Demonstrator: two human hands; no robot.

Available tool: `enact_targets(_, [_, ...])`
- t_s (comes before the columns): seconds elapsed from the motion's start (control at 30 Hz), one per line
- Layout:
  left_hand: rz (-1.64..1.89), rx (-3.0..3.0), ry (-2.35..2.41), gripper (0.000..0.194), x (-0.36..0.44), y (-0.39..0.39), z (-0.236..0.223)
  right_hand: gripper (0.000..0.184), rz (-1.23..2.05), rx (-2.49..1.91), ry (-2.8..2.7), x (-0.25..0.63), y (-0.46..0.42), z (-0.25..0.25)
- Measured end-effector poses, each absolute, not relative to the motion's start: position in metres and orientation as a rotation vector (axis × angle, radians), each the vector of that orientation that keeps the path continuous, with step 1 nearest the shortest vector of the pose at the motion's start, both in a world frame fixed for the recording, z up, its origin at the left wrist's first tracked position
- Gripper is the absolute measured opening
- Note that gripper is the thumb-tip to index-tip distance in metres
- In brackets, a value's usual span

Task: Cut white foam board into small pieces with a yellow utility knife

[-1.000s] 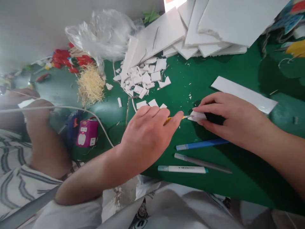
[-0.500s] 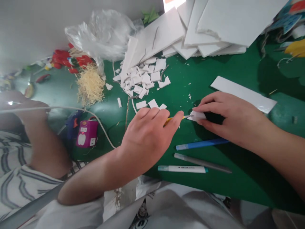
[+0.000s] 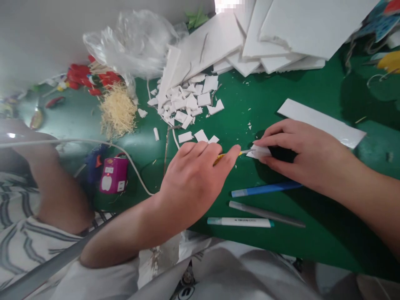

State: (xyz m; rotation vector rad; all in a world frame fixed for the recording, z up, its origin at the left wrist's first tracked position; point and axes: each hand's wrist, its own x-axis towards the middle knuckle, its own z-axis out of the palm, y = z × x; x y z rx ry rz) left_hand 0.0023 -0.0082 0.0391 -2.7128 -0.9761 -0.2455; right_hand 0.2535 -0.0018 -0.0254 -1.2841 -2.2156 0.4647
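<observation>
My left hand [image 3: 195, 181] is closed around a yellow craft knife [image 3: 220, 157], index finger stretched along it. The knife's thin blade meets the edge of a small white foam piece [image 3: 261, 152]. Between thumb and fingertips, my right hand [image 3: 301, 146] pinches that piece against the green table. Most of the knife handle is hidden inside my left hand. Just below my right hand lie a blue marker [image 3: 262, 189], a grey pen [image 3: 265, 213] and a white marker with teal ends [image 3: 240, 222]. Behind my right hand rests a white foam strip [image 3: 321, 123].
Small foam offcuts [image 3: 187, 102] are heaped beyond my left hand, below stacked white foam sheets [image 3: 290, 29]. Leftward are a clear plastic bag [image 3: 134, 43], pale shredded strands [image 3: 117, 110], a purple box [image 3: 113, 176] and a white cable [image 3: 137, 173]. Another person's arm [image 3: 59, 179] is at far left.
Both hands keep nearly the same place and grip, with the knife blade still at the foam piece. The view has shifted very slightly.
</observation>
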Motion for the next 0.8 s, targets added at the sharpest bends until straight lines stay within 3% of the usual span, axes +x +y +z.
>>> enact_targets(0.47, [-0.185, -2.712, -0.955, 0.023, 0.005, -0.011, 0.046, 0.022, 0.472, -1.33, -2.159, 0.251, -0.003, -0.029])
enact_targets(0.8, [-0.072, -2.714, -0.965, 0.031, 0.013, -0.01, 0.056, 0.018, 0.516, -1.308, -2.15, 0.253, -0.003, -0.031])
